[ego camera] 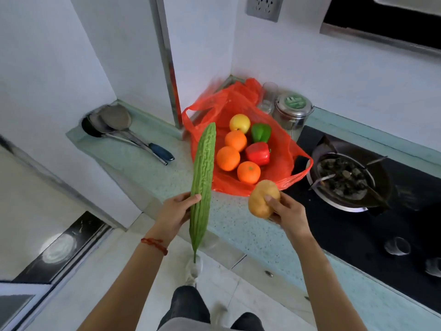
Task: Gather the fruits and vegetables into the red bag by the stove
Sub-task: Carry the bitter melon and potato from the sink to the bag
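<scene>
The red plastic bag (279, 149) lies open on the counter left of the stove. On it rest three oranges (228, 158), a yellow fruit (239, 123), a green pepper (260, 132) and a red pepper (258, 153). My left hand (176, 212) grips a long green bitter gourd (202, 185) near its lower half, held upright in front of the bag's left side. My right hand (285, 212) holds a potato (262, 199) just short of the bag's near edge.
The black gas stove (358, 223) with its burner (343, 177) lies to the right. A steel canister (292, 111) and a glass (268, 96) stand behind the bag. Ladles (124, 130) lie on the counter (229, 218) at the left. Floor tiles below.
</scene>
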